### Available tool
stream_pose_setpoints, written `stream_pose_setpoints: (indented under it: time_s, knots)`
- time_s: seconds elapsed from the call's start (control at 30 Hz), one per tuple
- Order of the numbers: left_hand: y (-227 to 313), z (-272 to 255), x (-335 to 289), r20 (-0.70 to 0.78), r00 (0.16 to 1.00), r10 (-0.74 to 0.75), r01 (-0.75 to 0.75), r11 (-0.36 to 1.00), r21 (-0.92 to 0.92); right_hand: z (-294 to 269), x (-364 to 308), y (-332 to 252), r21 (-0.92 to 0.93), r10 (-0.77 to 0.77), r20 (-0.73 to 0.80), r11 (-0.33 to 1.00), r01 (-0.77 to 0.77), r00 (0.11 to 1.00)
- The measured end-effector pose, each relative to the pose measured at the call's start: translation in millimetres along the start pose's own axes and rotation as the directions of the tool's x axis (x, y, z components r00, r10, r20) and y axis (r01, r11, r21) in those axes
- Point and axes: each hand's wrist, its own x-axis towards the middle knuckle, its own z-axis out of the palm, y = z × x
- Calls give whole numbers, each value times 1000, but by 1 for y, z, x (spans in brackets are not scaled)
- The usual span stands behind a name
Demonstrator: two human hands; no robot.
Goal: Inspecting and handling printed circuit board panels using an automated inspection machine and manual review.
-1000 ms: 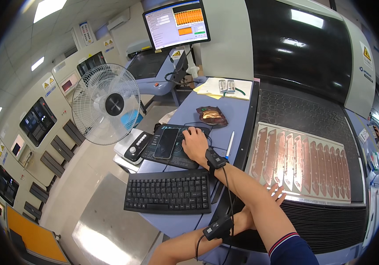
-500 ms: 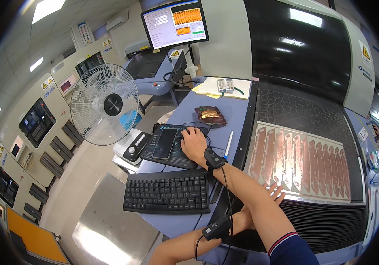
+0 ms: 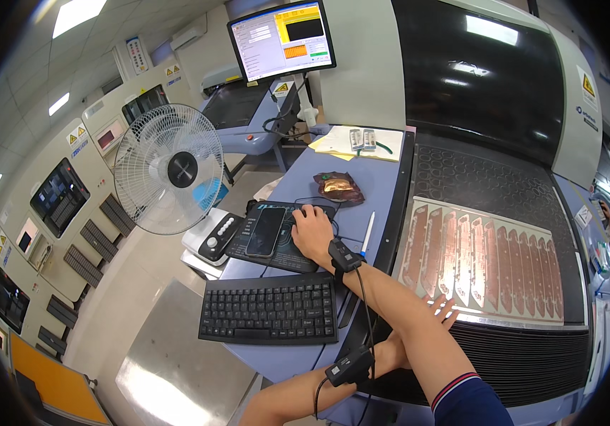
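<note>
My right hand [image 3: 313, 231] is curved over a computer mouse on the dark mouse pad [image 3: 294, 255]; the hand hides nearly all of the mouse. A black phone [image 3: 265, 233] lies on the pad just left of it. My left arm crosses beneath the right forearm. My left hand [image 3: 443, 312] shows past it with fingers spread, holding nothing, by the near edge of a copper-coloured panel [image 3: 486, 261] with rows of long pointed strips. A black keyboard [image 3: 269, 308] lies nearer than the pad. Behind stands a monitor [image 3: 266, 50] with a window of yellow and black areas.
A white pen [image 3: 369, 231] and a crumpled dark packet [image 3: 338, 187] lie on the blue table, with papers [image 3: 347, 140] farther back. Left of it stands a fan [image 3: 170, 169]. The panel rests before a large machine [image 3: 479, 78]. Black bellows [image 3: 532, 362] run along its near side.
On the monitor, the large orange picture has given way to a yellow area with a black block. Both hands stay where they were.
</note>
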Motion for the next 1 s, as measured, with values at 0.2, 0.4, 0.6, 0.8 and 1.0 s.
stream_pose_setpoints:
  time_s: [0.2, 0.4, 0.6, 0.8, 1.0]
  knots:
    - [0, 1, -1, 5, 1000, -4, 4, 1000, 31, 2, 0, -2, 28, 38, 57, 999, -40, 998]
    - [-2, 3, -2, -44, 999, 25, -25, 1000, 16, 0, 1, 0, 4, 37, 57, 999, -38, 998]
    - [-2, 9, 0, -67, 997, 29, -28, 1000, 4, 1, -1, 3, 0, 37, 37, 999, -37, 999]
    - [-2, 9, -2, -51, 998, 20, -19, 999, 28, 3, 0, 1, -10, 32, 21, 999, -32, 999]
    - [-1, 0, -1, -5, 1000, 14, -14, 1000, 12, 2, 1, 2, -35, 38, 41, 999, -36, 998]
